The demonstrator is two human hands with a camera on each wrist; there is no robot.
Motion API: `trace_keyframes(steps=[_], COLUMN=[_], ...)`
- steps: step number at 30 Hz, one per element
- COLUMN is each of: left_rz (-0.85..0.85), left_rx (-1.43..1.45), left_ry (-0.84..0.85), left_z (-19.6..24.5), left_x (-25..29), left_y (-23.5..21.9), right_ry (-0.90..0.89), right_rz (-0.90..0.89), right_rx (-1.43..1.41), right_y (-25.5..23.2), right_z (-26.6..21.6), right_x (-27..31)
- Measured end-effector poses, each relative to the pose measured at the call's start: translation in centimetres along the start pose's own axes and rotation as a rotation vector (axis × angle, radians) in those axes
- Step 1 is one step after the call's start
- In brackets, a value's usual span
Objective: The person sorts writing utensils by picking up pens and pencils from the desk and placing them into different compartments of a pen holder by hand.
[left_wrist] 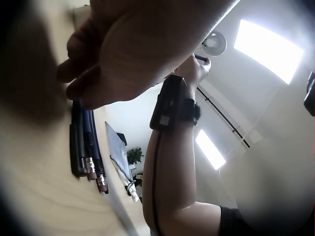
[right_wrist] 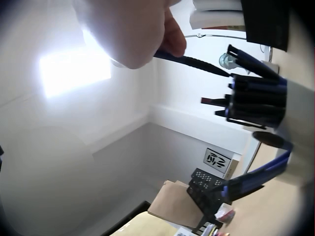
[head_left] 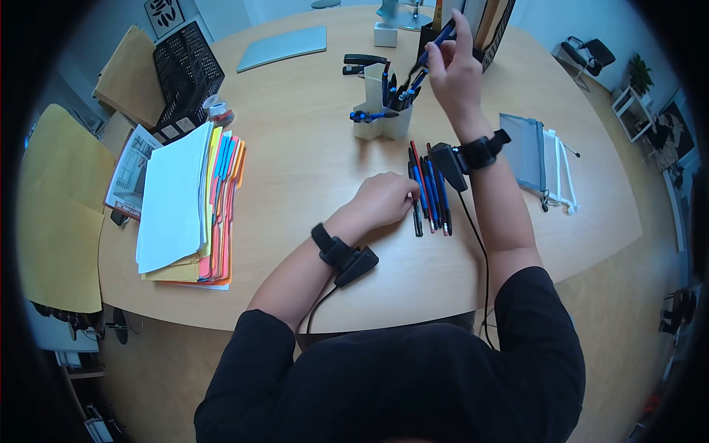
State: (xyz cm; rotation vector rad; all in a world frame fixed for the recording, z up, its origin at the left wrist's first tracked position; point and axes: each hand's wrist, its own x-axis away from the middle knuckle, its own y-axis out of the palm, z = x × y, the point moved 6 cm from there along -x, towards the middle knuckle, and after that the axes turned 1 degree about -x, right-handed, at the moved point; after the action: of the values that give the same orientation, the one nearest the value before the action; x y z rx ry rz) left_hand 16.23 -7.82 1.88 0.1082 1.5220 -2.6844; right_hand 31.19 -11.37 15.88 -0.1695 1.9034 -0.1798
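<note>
My right hand (head_left: 456, 77) pinches a dark pen (right_wrist: 197, 64) between thumb and fingers, raised above the white pen holder (head_left: 399, 127). In the right wrist view the pen's lower end overlaps the tips of several pens (right_wrist: 256, 101) standing in the holder. More blue pens (head_left: 373, 116) lean out of its lower front compartment. On the table in front of the holder, several pens and pencils (head_left: 432, 196) lie side by side. My left hand (head_left: 384, 199) rests beside them with loosely bent fingers (left_wrist: 81, 88) right at the row's left side.
Left of my hands is a stack of papers and coloured folders (head_left: 173, 199). Behind it stands a black basket (head_left: 188, 77). A stapler (head_left: 364, 59) and closed laptop (head_left: 282, 49) are at the back. A mesh pouch (head_left: 522, 151) lies right; a black file holder (head_left: 502, 37) stands behind my right hand.
</note>
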Motion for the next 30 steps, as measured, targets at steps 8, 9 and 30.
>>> trace_keyframes(steps=[8,9,30], left_rz=[-0.030,-0.099,0.260], left_rx=[-0.060,-0.082,0.847], left_ry=[0.122,0.057,0.108], left_z=[0.9,0.8,4.0], left_x=[0.1,0.2,2.2], left_y=[0.2,0.3,-8.5], right_ry=[0.103,0.104,0.370], right_rz=[-0.124,-0.123,-0.615], right_rx=[0.103,0.104,-0.892], right_y=[1.4,1.4,-5.4], right_z=[0.8,1.2,-9.0], right_x=[1.2,1.4,2.1])
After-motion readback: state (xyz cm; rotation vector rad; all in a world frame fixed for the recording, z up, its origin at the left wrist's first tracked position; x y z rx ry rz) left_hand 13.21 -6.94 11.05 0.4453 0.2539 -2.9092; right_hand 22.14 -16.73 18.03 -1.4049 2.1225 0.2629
